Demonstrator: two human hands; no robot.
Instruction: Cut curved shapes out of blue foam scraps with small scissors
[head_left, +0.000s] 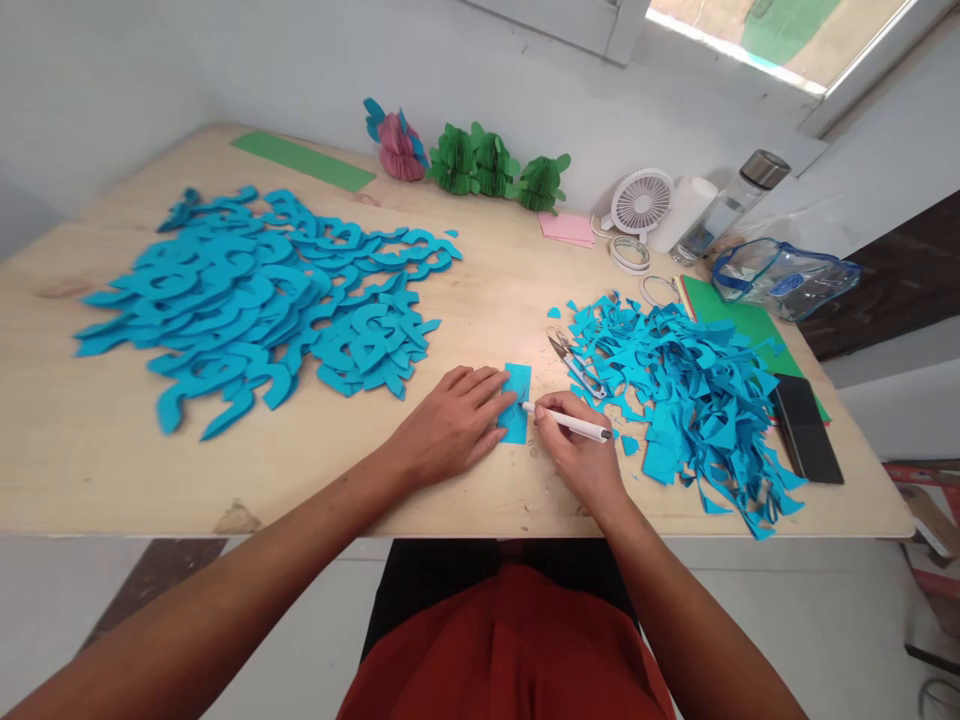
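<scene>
**White pen [574, 422] at a small blue paper [516, 420], heaps on both sides**

Nearest is the person's dark red garment [510, 650], below the front edge of the pale wooden table [487, 300]. Just past that edge, the left hand [454, 425] lies flat and palm down, grasping nothing, its fingertips resting on the left part of the blue paper and hiding some of it. The right hand [577, 450] grips the pen, whose tip is at the paper, between the two hands. Any marks there are too small to make out.

Close by on the right, a heap of blue scraps [690, 370] crowds the right hand's side, with loose bits near the wrist. A pair of snips [587, 378] lies at the heap's left edge, among scraps. A black phone-like slab [808, 430] sits beyond the heap's right side, and green sheets [739, 305] are partly buried under it.

Left of the paper and farther back spreads a broad pile of curved blue cut-outs [225, 290], many overlapping.

Along the back, from the right, are a clear pouch [784, 280], a bottle [731, 205], a white cylinder [686, 212], a small fan [643, 202] with a tape roll [628, 254] before it, pink slips [568, 229], green folded-paper ornaments [493, 163], a pink one with blue pieces, and a green strip [304, 160].
</scene>
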